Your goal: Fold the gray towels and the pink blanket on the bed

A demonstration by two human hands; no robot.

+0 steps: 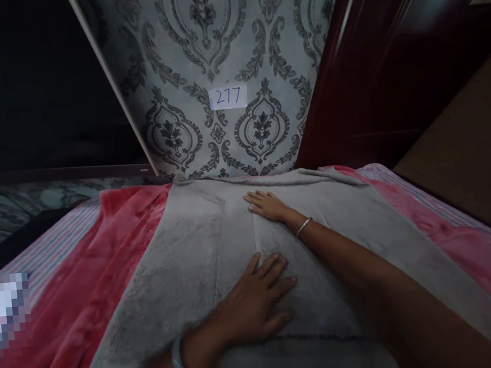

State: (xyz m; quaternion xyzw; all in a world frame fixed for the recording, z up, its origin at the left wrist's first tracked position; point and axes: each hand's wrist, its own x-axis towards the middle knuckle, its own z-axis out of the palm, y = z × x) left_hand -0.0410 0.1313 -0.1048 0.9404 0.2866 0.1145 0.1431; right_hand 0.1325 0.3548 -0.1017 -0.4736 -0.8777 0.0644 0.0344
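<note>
A large grey plush cloth (183, 252) is spread out in front of me, with visible crease lines and a rumpled far edge. My left hand (259, 300) lies over its near middle, fingers spread and pointing right; it holds nothing. Farther off, my right hand (268, 205) rests flat on the cloth near the far edge, its fingers stretched toward the left. A dark line crosses the cloth just below my left hand. Each wrist wears a bangle.
Under the grey cloth lies a red plush blanket (133, 228), over a striped sheet (65, 234). Behind stands a patterned wall with a paper label (228, 97) reading 277. A dark screen (39, 82) is at left, a dark red glossy panel (373, 70) at right.
</note>
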